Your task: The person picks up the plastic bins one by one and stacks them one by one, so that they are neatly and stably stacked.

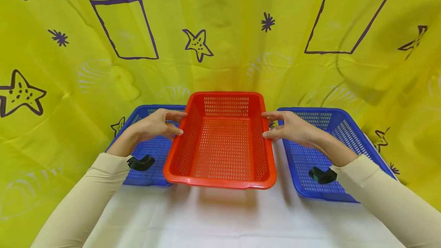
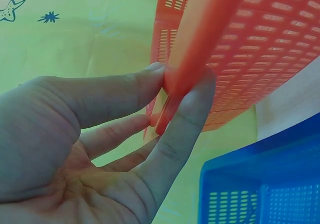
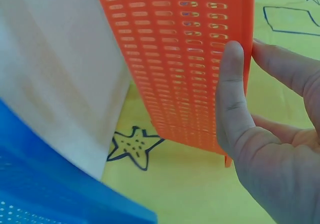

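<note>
A red plastic basket (image 1: 224, 148) with slotted walls and floor is held up between both hands, nothing lying in it. My left hand (image 1: 160, 123) pinches its left rim between thumb and fingers; the left wrist view shows this hand (image 2: 115, 144) from close by, fingertips on both sides of the rim. On the opposite side my right hand (image 1: 289, 127) pinches the right rim. In the right wrist view, fingers of that hand (image 3: 270, 134) lie along the outside of the slotted wall. The basket hangs above the white surface, casting a shadow under it.
A blue basket (image 1: 148, 179) stands on the left, partly hidden by the left arm and the red basket. Another blue basket (image 1: 311, 192) stands on the right. White cloth (image 1: 224, 225) covers the table, and a yellow patterned curtain (image 1: 227, 22) hangs behind.
</note>
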Available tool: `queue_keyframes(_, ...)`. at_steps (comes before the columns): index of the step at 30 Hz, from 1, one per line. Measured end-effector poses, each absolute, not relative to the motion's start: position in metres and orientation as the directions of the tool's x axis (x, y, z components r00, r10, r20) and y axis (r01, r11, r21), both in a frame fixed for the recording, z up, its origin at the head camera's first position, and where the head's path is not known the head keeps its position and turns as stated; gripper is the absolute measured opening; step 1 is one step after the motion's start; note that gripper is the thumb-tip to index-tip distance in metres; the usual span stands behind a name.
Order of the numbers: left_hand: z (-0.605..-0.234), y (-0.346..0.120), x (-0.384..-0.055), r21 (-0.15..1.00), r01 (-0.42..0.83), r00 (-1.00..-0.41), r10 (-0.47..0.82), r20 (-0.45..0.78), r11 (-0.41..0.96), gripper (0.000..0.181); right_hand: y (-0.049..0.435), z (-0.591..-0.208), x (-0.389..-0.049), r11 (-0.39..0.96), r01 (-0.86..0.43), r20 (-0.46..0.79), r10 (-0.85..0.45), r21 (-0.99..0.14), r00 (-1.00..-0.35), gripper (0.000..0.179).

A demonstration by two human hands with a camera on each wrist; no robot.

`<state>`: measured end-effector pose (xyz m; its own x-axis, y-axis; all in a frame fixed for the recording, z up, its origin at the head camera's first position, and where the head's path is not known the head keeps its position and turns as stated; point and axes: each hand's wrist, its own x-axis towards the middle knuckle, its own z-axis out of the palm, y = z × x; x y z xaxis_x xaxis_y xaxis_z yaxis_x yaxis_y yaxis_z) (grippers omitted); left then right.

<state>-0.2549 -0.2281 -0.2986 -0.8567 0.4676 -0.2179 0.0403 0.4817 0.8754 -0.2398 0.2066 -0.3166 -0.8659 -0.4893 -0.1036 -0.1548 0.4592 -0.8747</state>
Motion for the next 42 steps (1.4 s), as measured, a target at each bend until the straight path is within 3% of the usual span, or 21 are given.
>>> queue_keyframes(25,-0.278,-0.283,-0.25,0.88,0.039,-0.882,0.43,-0.192,0.472,0.069,0.141,-0.307,-0.255,0.337,-0.132,-0.068,-0.52,-0.932,-0.851,0.08)
queue_keyframes(42,-0.264,-0.333,-0.247,0.822,0.019,-0.905,0.359,-0.227,0.569,0.07,0.081,-0.298,-0.271,0.301,-0.109,-0.069,-0.523,-0.947,-0.85,0.079)
